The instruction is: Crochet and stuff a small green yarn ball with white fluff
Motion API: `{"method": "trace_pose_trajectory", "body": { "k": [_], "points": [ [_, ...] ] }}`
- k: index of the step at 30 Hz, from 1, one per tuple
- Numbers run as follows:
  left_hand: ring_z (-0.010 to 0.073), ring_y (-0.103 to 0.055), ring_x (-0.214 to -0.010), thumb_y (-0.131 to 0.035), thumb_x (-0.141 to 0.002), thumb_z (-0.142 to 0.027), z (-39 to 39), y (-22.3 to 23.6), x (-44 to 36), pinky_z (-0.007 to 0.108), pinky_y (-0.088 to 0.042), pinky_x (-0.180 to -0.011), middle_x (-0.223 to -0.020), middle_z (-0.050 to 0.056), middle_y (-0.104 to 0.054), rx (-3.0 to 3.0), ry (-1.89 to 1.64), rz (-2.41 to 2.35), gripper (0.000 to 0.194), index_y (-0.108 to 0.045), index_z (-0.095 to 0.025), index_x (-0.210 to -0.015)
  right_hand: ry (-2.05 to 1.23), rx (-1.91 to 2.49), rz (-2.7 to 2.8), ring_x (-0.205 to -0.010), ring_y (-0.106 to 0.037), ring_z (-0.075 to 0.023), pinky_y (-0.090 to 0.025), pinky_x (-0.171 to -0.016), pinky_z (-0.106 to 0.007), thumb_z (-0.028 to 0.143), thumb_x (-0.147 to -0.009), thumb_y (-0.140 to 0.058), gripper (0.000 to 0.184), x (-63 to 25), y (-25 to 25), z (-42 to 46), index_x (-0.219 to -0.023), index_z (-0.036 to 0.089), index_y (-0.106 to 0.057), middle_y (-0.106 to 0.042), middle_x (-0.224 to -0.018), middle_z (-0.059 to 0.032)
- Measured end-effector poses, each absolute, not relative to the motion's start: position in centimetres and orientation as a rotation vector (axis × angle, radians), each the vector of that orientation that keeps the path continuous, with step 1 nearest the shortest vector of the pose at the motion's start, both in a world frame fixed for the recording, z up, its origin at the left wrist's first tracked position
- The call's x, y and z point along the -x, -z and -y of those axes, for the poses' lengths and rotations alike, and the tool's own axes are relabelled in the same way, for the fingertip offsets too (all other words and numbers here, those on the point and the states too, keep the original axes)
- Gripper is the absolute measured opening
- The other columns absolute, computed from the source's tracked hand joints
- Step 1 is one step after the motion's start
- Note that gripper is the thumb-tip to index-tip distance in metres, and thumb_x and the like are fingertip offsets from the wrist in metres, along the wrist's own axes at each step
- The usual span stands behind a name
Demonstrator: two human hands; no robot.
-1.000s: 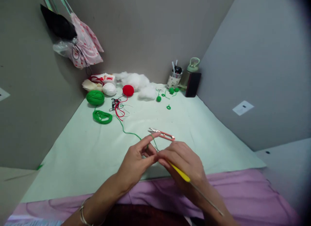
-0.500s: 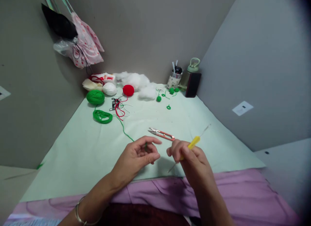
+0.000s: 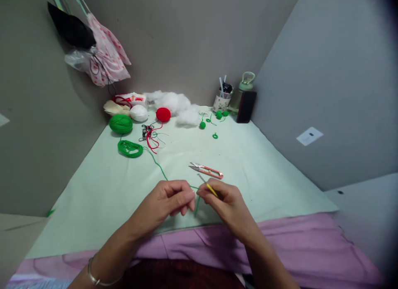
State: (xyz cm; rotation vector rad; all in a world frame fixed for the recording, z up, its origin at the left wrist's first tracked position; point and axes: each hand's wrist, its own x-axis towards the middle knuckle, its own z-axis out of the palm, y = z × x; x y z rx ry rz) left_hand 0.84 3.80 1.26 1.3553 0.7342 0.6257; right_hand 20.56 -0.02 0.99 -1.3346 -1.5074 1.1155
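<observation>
My right hand (image 3: 222,200) pinches a crochet hook (image 3: 212,189) with a yellow grip, its metal tip pointing up and left. Green yarn (image 3: 197,206) also runs to those fingertips, and a short tail dangles below them. Close by on the left, my left hand (image 3: 174,197) is closed, thumb against curled fingers. The yarn strand from the table passes at this hand and comes out toward the right one; how it lies among the fingers is hidden. Just beyond the hands, orange-handled thread snips (image 3: 207,170) lie on the pale green cloth (image 3: 99,197).
At the back left are a green yarn ball (image 3: 120,124), a loose green skein (image 3: 130,149), a white ball (image 3: 139,113) and a red ball (image 3: 163,115). White stuffing (image 3: 172,103) lies along the wall. Small green crocheted pieces (image 3: 215,136), a phone (image 3: 246,107) and a bottle (image 3: 245,88) are farther right.
My hands were together, then parted with the hook swung up and right. Now they are near each other again, the hook tip points left, and my left fingers have curled in.
</observation>
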Motion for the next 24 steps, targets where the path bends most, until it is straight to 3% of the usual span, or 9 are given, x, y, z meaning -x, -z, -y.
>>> {"method": "trace_pose_trajectory", "body": {
  "k": [2,6,8,14,18,21,24],
  "points": [
    [0.0102,-0.047,-0.063,-0.059,-0.095,-0.043,-3.9,-1.0,-0.8,0.024,-0.037,-0.063,-0.069,-0.001,-0.055,-1.584,-0.683,-0.861,0.037,-0.073,-0.017,-0.073,-1.235,1.34,1.405,-0.059,-0.041,-0.0102,-0.033,-0.058,-0.025,0.034,-0.088,-0.068,0.023,-21.1,-0.8,-0.1,-0.072,0.017,-0.066,-0.049,-0.062,0.0033],
    [0.0154,-0.057,-0.082,-0.058,-0.096,-0.036,-3.5,-0.2,-1.7,0.028,-0.044,-0.074,-0.101,0.006,-0.066,-1.712,-0.876,-0.948,0.027,-0.077,-0.022,-0.108,-1.433,1.259,1.24,-0.053,-0.034,-0.0084,-0.027,-0.051,-0.024,0.043,-0.084,-0.073,0.029,-21.5,-0.2,-0.1,-0.075,0.016,-0.067,-0.045,-0.057,0.0053],
    [0.0166,-0.058,-0.088,-0.06,-0.095,-0.035,-3.0,0.1,-2.4,0.029,-0.046,-0.079,-0.107,0.007,-0.067,-1.565,-0.95,-0.917,0.028,-0.076,-0.024,-0.115,-1.466,1.227,1.214,-0.053,-0.034,-0.0083,-0.025,-0.05,-0.024,0.044,-0.083,-0.074,0.029,-21.2,0.0,0.0,-0.077,0.016,-0.068,-0.045,-0.058,0.0051],
    [0.0072,-0.039,-0.057,-0.077,-0.083,-0.038,-2.5,0.1,-3.3,0.021,-0.033,-0.054,-0.075,-0.003,-0.058,-1.111,-0.951,-0.88,0.039,-0.075,-0.026,-0.12,-1.506,1.17,1.253,-0.056,-0.036,-0.0082,-0.027,-0.053,-0.024,0.041,-0.083,-0.076,0.026,-20.7,0.4,0.1,-0.081,0.016,-0.073,-0.048,-0.06,0.0043],
    [0.0056,-0.037,-0.057,-0.081,-0.08,-0.035,-3.1,-0.1,-3.0,0.019,-0.029,-0.05,-0.078,-0.004,-0.059,-1.053,-0.959,-0.873,0.061,-0.062,-0.031,-0.138,-1.479,1.158,1.193,-0.052,-0.034,-0.0075,-0.025,-0.05,-0.025,0.048,-0.095,-0.059,0.035,-21.5,0.3,0.0,-0.09,0.017,-0.074,-0.051,-0.066,0.0026],
    [0.0056,-0.037,-0.057,-0.082,-0.079,-0.033,-3.4,-0.1,-2.5,0.019,-0.03,-0.05,-0.079,-0.004,-0.061,-1.091,-0.923,-0.871,0.075,-0.052,-0.031,-0.148,-1.269,1.107,1.199,-0.064,-0.048,-0.0122,-0.036,-0.06,-0.027,0.05,-0.102,-0.045,0.047,-22.6,0.0,-0.1,-0.081,0.017,-0.073,-0.057,-0.071,-0.002],
    [0.0053,-0.037,-0.056,-0.082,-0.079,-0.031,-3.3,0.0,-2.5,0.02,-0.032,-0.054,-0.081,-0.003,-0.063,-1.118,-0.872,-0.852,0.084,-0.044,-0.031,-0.153,-1.027,1.112,1.244,-0.065,-0.046,-0.013,-0.036,-0.062,-0.028,0.048,-0.104,-0.04,0.052,-23.3,-0.4,0.3,-0.072,0.017,-0.068,-0.051,-0.067,-0.0013]
  ]
}}
